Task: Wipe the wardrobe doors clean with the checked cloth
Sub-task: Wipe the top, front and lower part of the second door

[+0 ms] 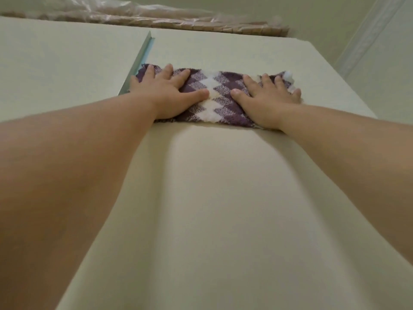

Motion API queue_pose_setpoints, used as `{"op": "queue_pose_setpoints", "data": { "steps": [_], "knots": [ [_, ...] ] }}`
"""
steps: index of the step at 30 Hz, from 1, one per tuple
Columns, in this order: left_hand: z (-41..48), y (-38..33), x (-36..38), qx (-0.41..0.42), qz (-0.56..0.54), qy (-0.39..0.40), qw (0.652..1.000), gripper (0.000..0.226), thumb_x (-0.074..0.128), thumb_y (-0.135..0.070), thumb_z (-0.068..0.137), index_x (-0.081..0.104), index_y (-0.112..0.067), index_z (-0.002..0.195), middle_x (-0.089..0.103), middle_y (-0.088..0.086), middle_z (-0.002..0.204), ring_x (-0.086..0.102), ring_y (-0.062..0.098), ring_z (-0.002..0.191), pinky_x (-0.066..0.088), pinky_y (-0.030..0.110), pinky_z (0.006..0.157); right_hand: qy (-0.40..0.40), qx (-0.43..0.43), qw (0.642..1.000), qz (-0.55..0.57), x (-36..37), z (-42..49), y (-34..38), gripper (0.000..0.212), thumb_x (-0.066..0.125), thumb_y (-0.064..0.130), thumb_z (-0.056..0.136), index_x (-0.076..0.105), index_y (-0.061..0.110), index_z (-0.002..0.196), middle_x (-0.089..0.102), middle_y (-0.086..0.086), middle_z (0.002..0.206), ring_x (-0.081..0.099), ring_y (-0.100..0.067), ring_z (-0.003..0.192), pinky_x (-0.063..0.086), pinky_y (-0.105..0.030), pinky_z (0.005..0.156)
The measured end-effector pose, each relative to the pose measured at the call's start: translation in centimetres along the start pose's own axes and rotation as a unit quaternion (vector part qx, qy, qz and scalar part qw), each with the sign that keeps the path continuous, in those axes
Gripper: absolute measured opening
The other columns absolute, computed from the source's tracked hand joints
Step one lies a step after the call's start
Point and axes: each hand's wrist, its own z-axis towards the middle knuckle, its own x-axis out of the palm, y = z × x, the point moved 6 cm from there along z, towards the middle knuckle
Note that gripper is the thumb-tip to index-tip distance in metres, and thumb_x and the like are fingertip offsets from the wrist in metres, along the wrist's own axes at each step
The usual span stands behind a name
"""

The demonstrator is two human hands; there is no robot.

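Observation:
A purple, grey and white checked cloth (214, 95) lies spread flat against the pale wardrobe door (219, 198), high up near its top. My left hand (165, 92) presses on the cloth's left end with straight, spread fingers. My right hand (268, 98) presses flat on its right end in the same way. Both arms reach up from the bottom corners of the view. The cloth's middle shows between my two thumbs.
A second pale door (62, 70) stands to the left, with a metal edge strip (139, 59) in the gap between the doors. A bundle wrapped in clear plastic (156, 19) lies on top of the wardrobe. A wall (384, 70) is at the right.

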Motion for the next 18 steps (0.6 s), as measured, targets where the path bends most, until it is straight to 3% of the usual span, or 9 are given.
{"op": "queue_pose_setpoints", "data": {
  "steps": [18],
  "knots": [
    [-8.8, -0.1, 1.1, -0.010, -0.005, 0.015, 1.000, 0.083, 0.015, -0.084, 0.073, -0.001, -0.045, 0.145, -0.007, -0.004, 0.157, -0.009, 0.027, 0.143, -0.002, 0.054, 0.113, 0.013, -0.007, 1.000, 0.002, 1.1, -9.1, 0.0, 0.062, 0.012, 0.064, 0.090, 0.000, 0.041, 0.147, -0.004, 0.000, 0.158, -0.008, -0.022, 0.145, -0.003, -0.054, 0.113]
  ]
}}
